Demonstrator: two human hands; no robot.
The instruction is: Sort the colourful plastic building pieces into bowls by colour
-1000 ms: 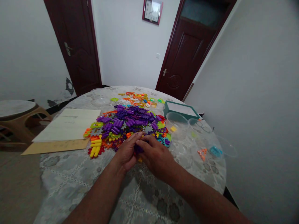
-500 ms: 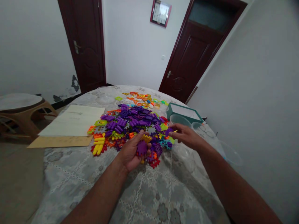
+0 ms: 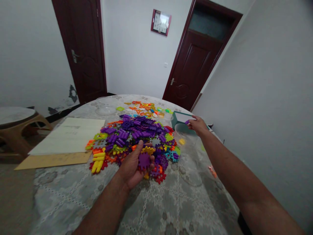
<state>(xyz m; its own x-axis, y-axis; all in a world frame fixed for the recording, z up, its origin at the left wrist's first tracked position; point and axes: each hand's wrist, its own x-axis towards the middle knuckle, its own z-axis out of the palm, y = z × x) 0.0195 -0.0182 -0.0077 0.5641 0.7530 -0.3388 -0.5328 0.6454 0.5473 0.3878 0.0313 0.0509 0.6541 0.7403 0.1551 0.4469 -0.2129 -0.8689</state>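
Observation:
My left hand (image 3: 132, 169) is closed around a purple toothed plastic building piece (image 3: 144, 161) and a yellow one (image 3: 148, 150), at the near edge of a big heap of interlocking pieces (image 3: 137, 130), mostly purple. My right hand (image 3: 198, 125) pinches a small purple piece (image 3: 187, 122) above the clear plastic tub (image 3: 178, 129), in front of the green-rimmed box (image 3: 174, 120). Low in the tub area shows a small yellow piece (image 3: 181, 141); whether it lies inside I cannot tell.
Orange and yellow pieces (image 3: 144, 107) lie scattered farther back. Left of the heap are a pale sheet (image 3: 70, 135) and a brown cardboard strip (image 3: 53, 161). Near my right forearm lies an orange piece (image 3: 212, 171). A stool (image 3: 22, 124) stands left of the table.
My right hand has moved away from the heap's right side, farther back and right to above the tub, with a purple piece. My left hand keeps its pieces. The view has shifted slightly.

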